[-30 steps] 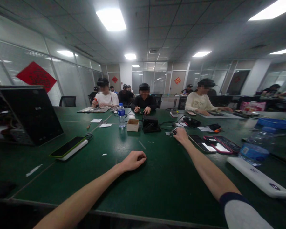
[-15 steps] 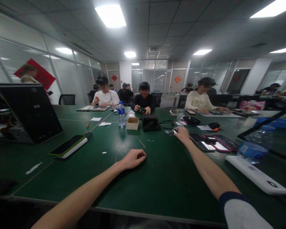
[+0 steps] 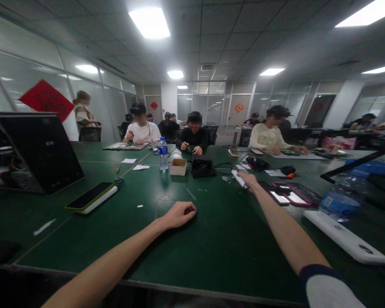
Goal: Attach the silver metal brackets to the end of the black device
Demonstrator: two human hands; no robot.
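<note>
My right hand [image 3: 252, 182] rests near the far middle of the green table [image 3: 231, 244], shut on a white stick-shaped tool [image 3: 239, 179] whose tip points left. Small metal parts [image 3: 225, 179] lie just left of that tool. Close to its right sit several phones, among them a black phone [image 3: 271, 196]. My left hand [image 3: 179, 215] lies nearer me on the bare green surface, its fingers curled around nothing I can see.
A black box with cables [image 3: 201, 166], a cardboard box [image 3: 178, 167] and a water bottle [image 3: 162, 154] stand ahead. Seated co-workers [image 3: 194, 134] face me. A laptop [image 3: 35, 154] stands left; a white power bank [image 3: 346, 239] and plastic bottle [image 3: 342, 201] lie right.
My right hand has shifted slightly right, and more of the white tool now shows in its fingers. A standing person at the far left has moved rightward. My left hand stays still.
</note>
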